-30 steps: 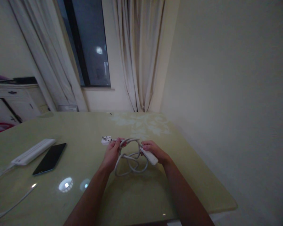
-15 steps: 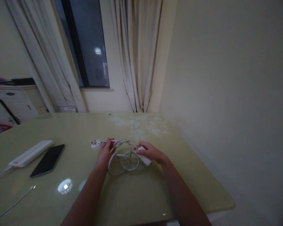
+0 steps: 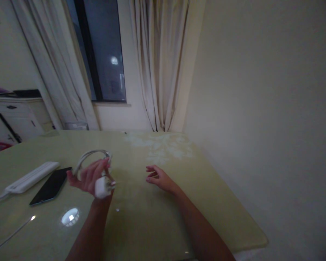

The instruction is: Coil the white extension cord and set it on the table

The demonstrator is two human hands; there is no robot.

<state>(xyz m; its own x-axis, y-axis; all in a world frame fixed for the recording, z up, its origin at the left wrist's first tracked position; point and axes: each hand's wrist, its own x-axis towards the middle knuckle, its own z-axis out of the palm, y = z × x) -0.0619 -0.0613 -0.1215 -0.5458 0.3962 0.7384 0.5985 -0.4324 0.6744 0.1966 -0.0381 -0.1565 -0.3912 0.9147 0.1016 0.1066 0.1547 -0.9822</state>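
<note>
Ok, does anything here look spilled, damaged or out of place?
Nothing stands out as spilled or damaged. The round bright patch on the table looks like a reflected lamp, not a spill. The white plug and its looped cable at the left hand are blurred, so small damage there can't be ruled out.

No lettering, label or number can be read

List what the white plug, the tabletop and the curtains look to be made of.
White plug: probably hard plastic, judging by its pale, solid-looking body; motion blur hides the finish.
Tabletop: glossy and smooth, perhaps glass or a clear cover, since it shows a bright reflection.
Curtains: matte cloth, seen in the soft hanging folds; the fibre can't be told.
</note>
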